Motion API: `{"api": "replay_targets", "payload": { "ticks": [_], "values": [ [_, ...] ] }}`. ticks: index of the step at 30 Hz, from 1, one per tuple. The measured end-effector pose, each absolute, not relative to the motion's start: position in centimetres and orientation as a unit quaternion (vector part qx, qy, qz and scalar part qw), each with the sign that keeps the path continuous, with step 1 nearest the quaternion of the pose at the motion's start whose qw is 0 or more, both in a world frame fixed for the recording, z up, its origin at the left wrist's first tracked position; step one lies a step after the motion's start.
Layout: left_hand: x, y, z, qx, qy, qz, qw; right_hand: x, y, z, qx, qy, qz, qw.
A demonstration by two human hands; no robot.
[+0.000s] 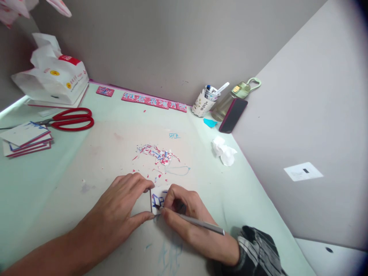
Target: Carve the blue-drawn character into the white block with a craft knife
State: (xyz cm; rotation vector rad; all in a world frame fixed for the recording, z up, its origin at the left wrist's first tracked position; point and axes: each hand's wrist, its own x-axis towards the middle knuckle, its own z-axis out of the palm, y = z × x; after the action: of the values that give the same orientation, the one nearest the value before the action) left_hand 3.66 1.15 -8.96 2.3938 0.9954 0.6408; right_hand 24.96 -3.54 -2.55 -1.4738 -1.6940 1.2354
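Right grip (194, 205) of mine pinches a thin silver-grey pen-shaped tool (202, 224), its dark tip at a small flat white card (157, 201) with blue marks. My left grip (122, 203) holds that card between finger and thumb, at its left corners, on the pale green desk (235, 191). Past both grips I see red-and-white scraps (165, 157); farther left, red-handled scissors (91, 122).

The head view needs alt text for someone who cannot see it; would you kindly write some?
The left hand braces a small white card with blue markings while the right hand holds a slim silver pen-shaped tool to it. Red and white scraps lie beyond; red-handled scissors sit farther left.
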Motion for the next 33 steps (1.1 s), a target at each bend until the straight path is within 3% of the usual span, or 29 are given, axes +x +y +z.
{"api": "replay_targets", "payload": {
  "ticks": [8, 19, 33],
  "values": [
    [3.8, 1.9, -8.0, 0.882, 0.377, 0.211, 0.188, 25.1, -3.7, -2.9, -0.560, -0.594, 0.501, 0.287],
    [3.3, 1.2, -9.5, 0.891, 0.310, 0.223, 0.246, 25.4, -3.9, -3.2, -0.547, -0.611, 0.501, 0.278],
    [2.9, 2.3, -7.9, 0.904, 0.315, 0.254, 0.137, 25.6, -4.0, -3.2, -0.546, -0.614, 0.489, 0.293]
  ]
}}
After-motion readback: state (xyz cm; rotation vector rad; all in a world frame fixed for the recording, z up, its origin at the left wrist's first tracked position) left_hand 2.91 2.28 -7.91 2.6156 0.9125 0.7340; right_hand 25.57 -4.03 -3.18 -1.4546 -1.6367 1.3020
